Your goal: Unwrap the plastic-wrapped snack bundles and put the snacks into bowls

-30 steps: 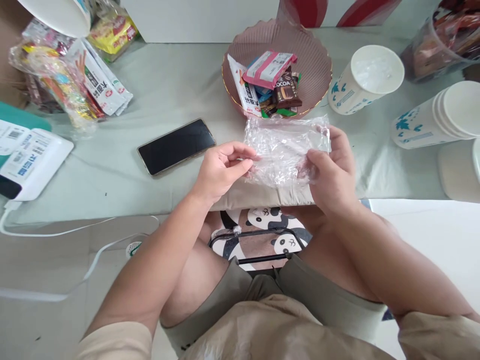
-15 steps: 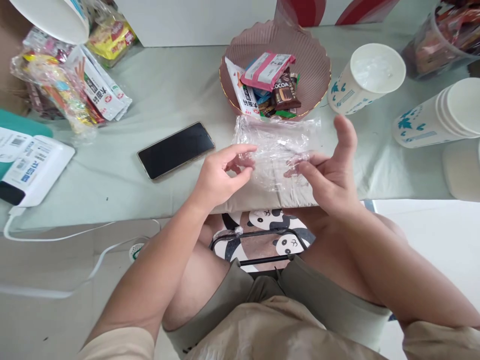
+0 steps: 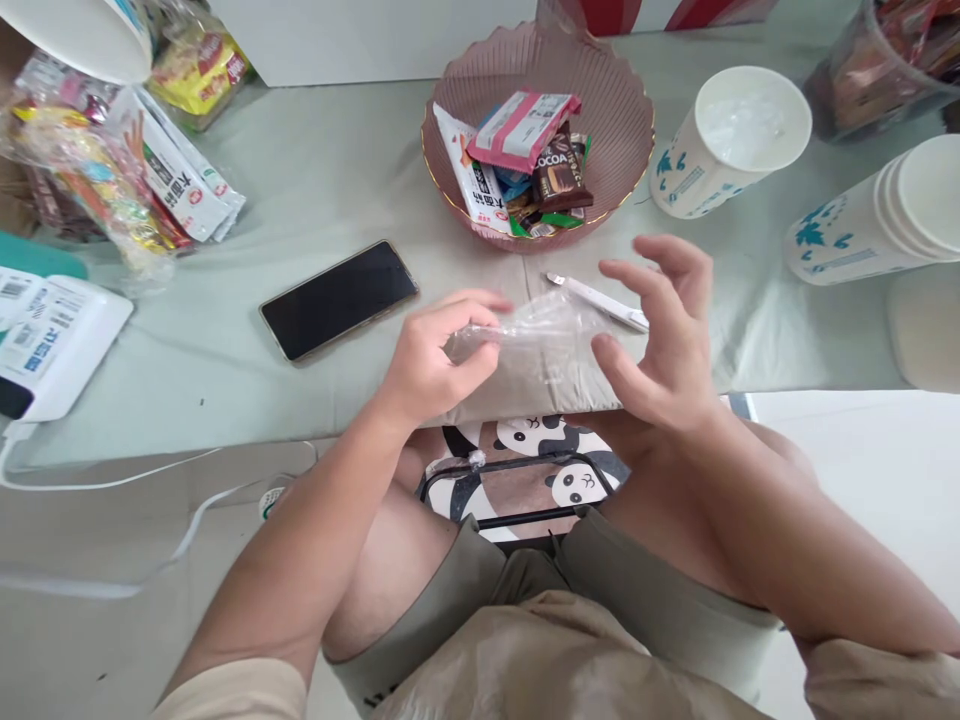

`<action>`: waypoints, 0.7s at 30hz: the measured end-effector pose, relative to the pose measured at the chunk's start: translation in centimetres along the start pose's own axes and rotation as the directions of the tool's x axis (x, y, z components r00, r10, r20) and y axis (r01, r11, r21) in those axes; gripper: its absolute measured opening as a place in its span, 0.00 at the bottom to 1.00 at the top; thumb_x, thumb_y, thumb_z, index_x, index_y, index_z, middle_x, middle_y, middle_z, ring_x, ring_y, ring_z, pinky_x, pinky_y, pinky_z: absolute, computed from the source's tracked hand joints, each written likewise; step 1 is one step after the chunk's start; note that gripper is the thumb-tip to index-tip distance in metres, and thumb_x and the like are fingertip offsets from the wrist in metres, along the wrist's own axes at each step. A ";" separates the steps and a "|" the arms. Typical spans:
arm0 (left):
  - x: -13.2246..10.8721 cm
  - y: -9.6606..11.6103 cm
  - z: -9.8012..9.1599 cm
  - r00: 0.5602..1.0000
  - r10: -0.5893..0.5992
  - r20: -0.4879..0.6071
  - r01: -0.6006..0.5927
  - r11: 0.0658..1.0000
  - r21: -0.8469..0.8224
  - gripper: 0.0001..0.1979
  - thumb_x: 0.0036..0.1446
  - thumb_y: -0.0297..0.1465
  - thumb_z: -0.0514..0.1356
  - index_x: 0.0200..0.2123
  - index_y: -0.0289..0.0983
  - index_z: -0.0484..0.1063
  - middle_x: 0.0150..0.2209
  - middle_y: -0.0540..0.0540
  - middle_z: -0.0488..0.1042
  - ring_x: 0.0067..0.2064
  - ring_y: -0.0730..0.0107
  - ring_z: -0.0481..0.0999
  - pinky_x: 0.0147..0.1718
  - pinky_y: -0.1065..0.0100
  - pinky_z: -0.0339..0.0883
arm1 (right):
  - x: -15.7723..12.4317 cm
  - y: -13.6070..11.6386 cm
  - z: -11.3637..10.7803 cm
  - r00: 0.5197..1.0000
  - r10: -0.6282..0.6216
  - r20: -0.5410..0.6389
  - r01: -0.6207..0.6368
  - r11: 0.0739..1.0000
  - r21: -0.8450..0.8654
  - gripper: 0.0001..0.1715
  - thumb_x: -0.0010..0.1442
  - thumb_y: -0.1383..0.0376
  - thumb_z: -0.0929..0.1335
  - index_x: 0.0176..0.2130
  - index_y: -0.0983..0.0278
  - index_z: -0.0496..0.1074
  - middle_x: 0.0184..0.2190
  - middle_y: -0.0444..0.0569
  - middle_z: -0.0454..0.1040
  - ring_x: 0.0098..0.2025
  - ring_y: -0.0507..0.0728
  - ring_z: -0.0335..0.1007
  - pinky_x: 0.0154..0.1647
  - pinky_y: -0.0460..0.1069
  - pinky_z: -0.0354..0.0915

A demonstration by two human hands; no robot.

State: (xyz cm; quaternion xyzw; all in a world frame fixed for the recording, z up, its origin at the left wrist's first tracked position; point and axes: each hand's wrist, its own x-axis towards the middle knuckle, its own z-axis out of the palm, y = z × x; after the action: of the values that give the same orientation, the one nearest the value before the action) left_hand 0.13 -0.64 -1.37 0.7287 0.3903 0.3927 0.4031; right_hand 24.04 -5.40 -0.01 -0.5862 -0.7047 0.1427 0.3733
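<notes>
A crumpled clear plastic bag point(image 3: 544, 345) hangs from my left hand point(image 3: 446, 355), pinched between its thumb and fingers above the table's near edge. On the other side, my right hand point(image 3: 664, 335) is raised with thumb and fingers spread, nothing between them. A slim white utility knife point(image 3: 600, 302) lies on the cloth behind the bag, close to my right fingertips. Beyond it stands a pink ribbed bowl point(image 3: 615, 130) with a gold rim. Several wrapped snacks point(image 3: 517, 135) sit in the bowl, one of them a brown cocoa packet point(image 3: 561, 178).
Left of my hands lies a black phone point(image 3: 341, 300). Snack packets point(image 3: 112, 180) and a white device with a cable point(image 3: 82, 330) are farther left. At right stand a paper cup point(image 3: 727, 150) holding clear plastic, stacked cups point(image 3: 862, 220) and a tub of packets point(image 3: 885, 70).
My right hand has let go of the plastic bag and opened. The bag has narrowed and dropped lower, and the utility knife behind it has come into sight.
</notes>
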 end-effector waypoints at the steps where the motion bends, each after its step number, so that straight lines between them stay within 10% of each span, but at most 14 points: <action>1: 0.0 0.2 0.0 0.996 -0.061 0.064 0.065 0.996 -0.063 0.02 0.55 0.28 0.62 0.30 0.39 0.75 0.37 0.46 0.79 0.41 0.61 0.79 0.44 0.59 0.73 | 0.1 -0.2 -0.2 0.997 -0.051 0.058 0.048 0.998 0.040 0.27 0.61 0.52 0.71 0.57 0.58 0.74 0.61 0.59 0.70 0.67 0.73 0.63 0.64 0.68 0.66; 5: 0.0 0.2 0.3 0.977 -0.197 0.079 0.207 0.966 -0.156 0.02 0.57 0.30 0.62 0.36 0.40 0.74 0.27 0.52 0.74 0.26 0.73 0.70 0.26 0.69 0.64 | 0.6 -0.9 -0.3 0.933 -0.051 0.357 -0.022 0.980 0.198 0.12 0.61 0.58 0.70 0.44 0.60 0.76 0.40 0.52 0.80 0.43 0.61 0.77 0.47 0.56 0.73; 9: 0.3 -0.5 0.7 0.949 -0.316 0.001 0.305 0.914 -0.267 0.14 0.58 0.32 0.65 0.47 0.42 0.70 0.34 0.51 0.79 0.25 0.75 0.72 0.25 0.70 0.67 | 0.9 -1.1 0.0 0.851 0.179 0.494 -0.297 0.939 0.171 0.05 0.61 0.62 0.69 0.36 0.61 0.71 0.24 0.42 0.72 0.24 0.51 0.65 0.27 0.48 0.61; 13: 0.6 -0.8 0.8 0.928 -0.371 0.022 0.346 0.843 -0.412 0.22 0.55 0.35 0.69 0.51 0.44 0.66 0.36 0.51 0.80 0.26 0.76 0.72 0.27 0.71 0.68 | 0.9 -1.1 0.1 0.751 0.216 0.624 -0.415 0.890 0.190 0.09 0.57 0.61 0.71 0.33 0.61 0.68 0.21 0.40 0.65 0.23 0.50 0.60 0.23 0.47 0.55; 18: 0.8 -1.0 1.3 0.867 -0.423 0.262 0.487 0.614 -0.621 0.34 0.45 0.47 0.76 0.51 0.42 0.68 0.43 0.45 0.80 0.41 0.67 0.82 0.40 0.66 0.77 | 0.8 -1.9 0.7 0.790 0.272 0.549 -0.519 0.773 0.364 0.08 0.63 0.59 0.70 0.36 0.60 0.70 0.25 0.45 0.71 0.29 0.55 0.68 0.28 0.50 0.62; 21: 0.8 -0.9 1.9 0.834 -0.433 0.342 0.552 0.645 -0.529 0.23 0.48 0.40 0.76 0.43 0.37 0.75 0.39 0.45 0.81 0.40 0.67 0.81 0.41 0.67 0.77 | 0.8 -2.0 1.2 0.806 0.250 0.536 -0.513 0.746 0.424 0.09 0.63 0.58 0.70 0.39 0.61 0.72 0.31 0.47 0.75 0.34 0.56 0.72 0.33 0.51 0.67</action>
State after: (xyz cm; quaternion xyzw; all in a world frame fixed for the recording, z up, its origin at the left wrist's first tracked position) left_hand 1.87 -0.14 -2.69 0.4578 0.3875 0.3021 0.7409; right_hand 21.74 -4.93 0.74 -0.5395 -0.5593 0.5448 0.3152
